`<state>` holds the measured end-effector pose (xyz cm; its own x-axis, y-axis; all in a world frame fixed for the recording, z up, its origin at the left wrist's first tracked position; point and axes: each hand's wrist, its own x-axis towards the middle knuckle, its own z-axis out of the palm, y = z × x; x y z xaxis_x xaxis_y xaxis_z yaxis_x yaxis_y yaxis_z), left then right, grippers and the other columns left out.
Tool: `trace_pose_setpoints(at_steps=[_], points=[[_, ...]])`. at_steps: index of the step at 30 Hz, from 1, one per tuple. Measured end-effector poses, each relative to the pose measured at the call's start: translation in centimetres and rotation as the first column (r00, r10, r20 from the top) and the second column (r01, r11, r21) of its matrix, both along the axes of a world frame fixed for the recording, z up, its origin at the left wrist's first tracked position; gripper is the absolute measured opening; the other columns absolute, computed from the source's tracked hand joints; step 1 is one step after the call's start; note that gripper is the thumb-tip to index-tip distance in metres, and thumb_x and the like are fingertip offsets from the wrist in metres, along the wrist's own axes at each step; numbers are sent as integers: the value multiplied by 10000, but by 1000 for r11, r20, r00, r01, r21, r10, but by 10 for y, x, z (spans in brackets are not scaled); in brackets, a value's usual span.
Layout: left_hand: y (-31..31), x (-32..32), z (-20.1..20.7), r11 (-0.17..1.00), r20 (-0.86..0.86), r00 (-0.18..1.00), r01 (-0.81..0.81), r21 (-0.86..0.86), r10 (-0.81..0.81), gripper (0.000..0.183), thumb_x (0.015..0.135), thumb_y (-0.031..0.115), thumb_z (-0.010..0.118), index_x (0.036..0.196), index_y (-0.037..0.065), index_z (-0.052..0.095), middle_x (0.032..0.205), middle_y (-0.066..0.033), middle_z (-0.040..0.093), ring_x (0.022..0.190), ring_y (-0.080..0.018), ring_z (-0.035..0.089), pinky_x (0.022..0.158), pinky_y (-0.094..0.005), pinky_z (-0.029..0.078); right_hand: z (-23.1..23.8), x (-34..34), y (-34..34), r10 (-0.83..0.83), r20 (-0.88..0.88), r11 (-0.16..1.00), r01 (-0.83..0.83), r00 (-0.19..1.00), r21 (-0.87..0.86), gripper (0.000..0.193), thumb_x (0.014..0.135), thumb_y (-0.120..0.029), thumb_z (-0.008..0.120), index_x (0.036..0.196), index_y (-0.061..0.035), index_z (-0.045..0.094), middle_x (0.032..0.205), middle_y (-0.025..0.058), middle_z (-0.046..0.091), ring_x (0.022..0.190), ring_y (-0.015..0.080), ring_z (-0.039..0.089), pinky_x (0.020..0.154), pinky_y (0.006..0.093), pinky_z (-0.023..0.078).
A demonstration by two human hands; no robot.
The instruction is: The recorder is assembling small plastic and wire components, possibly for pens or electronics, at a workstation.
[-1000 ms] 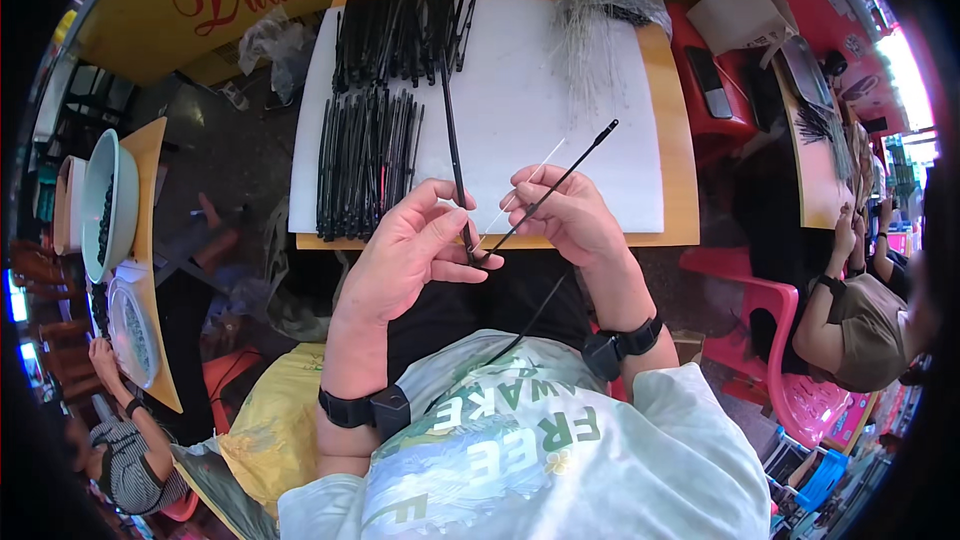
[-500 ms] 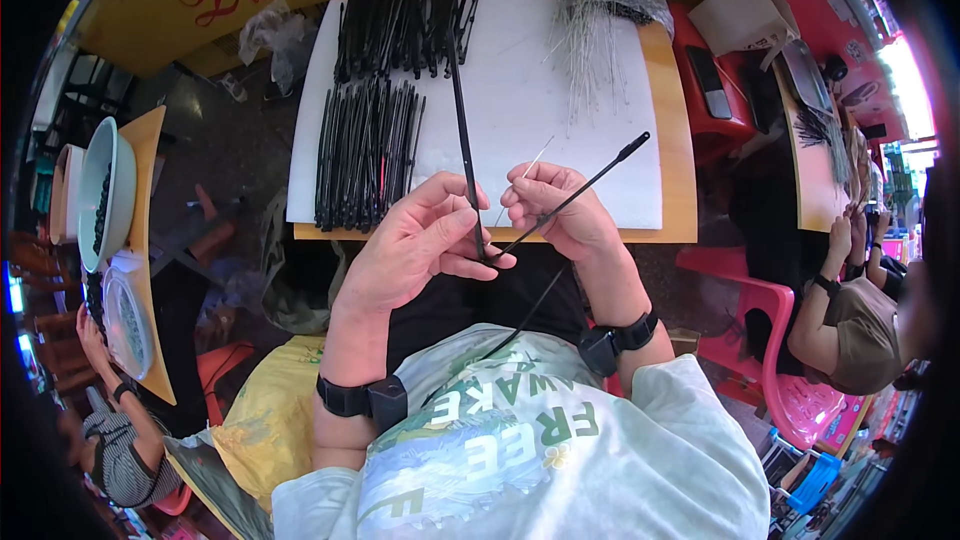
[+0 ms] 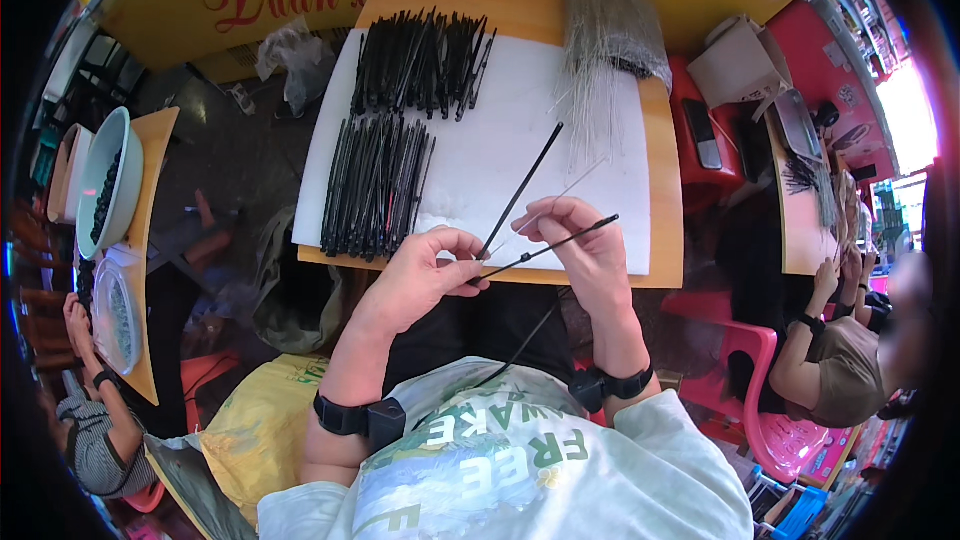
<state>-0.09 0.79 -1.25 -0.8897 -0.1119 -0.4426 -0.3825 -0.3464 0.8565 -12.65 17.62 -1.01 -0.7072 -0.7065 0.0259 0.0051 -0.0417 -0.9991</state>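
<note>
My left hand [image 3: 418,272] is closed on a thin black strip [image 3: 530,175] near its lower end. From the same pinch, a second black length with a small knob [image 3: 526,257] slants right across the fingers of my right hand [image 3: 590,255]. Between the right thumb and fingers is a fine pale wire [image 3: 585,178], its tip pointing up and right. Whether the right fingers also press on the black length, I cannot tell. Ahead lie two piles of similar black strips, a far one [image 3: 425,65] and a near one [image 3: 372,190], on a white mat [image 3: 520,80].
A clear bag [image 3: 625,25] with many loose pale wires [image 3: 592,120] lies at the far right of the wooden table [image 3: 665,210]. Left, a pale green bowl [image 3: 122,190] holds dark pieces. Co-workers sit at both sides. A pink chair [image 3: 755,360] stands at right.
The black strip in my left hand has tilted from nearly upright toward the right. My left fingers have drawn together around it. The view has shifted, so the table shows lower.
</note>
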Motion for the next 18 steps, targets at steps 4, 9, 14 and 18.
trace_pose_setpoints(at_steps=[4, 9, 14, 18], points=[[-1, 1, -8, 998, -4, 998, 56, 4, -56, 124, 904, 38, 539, 1010, -25, 557, 934, -54, 573, 825, -135, 629, 758, -259, 542, 5, -4, 10, 92, -3, 989, -91, 996, 112, 202, 905, -16, 537, 1099, 39, 552, 975, 103, 659, 934, 151, 633, 801, 246, 501], [-1, 6, -13, 997, -4, 998, 62, -36, -62, 125, 923, 60, 508, 1016, -22, 524, 934, -45, 538, 827, -129, 607, 769, -264, 537, 12, -2, 11, 259, 364, 953, -298, 895, 53, 466, 814, 47, 588, 1262, 30, 460, 1102, 108, 596, 911, 156, 622, 829, 266, 505], [-1, 6, -7, 999, 0, 999, 38, -15, -38, 135, 934, 71, 488, 1028, -23, 512, 946, -51, 528, 836, -144, 612, 782, -279, 544, -5, 4, 10, 269, 228, 959, -283, 936, 31, 560, 810, 26, 601, 1334, 30, 405, 1127, 99, 575, 869, 133, 604, 816, 258, 510], [-2, 8, -4, 999, 31, 999, 8, 42, -10, 133, 936, 72, 480, 1025, -21, 510, 961, -60, 529, 841, -161, 623, 785, -289, 548, -2, 7, 10, 257, 302, 946, -302, 918, 113, 495, 832, -6, 612, 1299, 37, 454, 1100, 95, 589, 841, 127, 602, 798, 264, 514]])
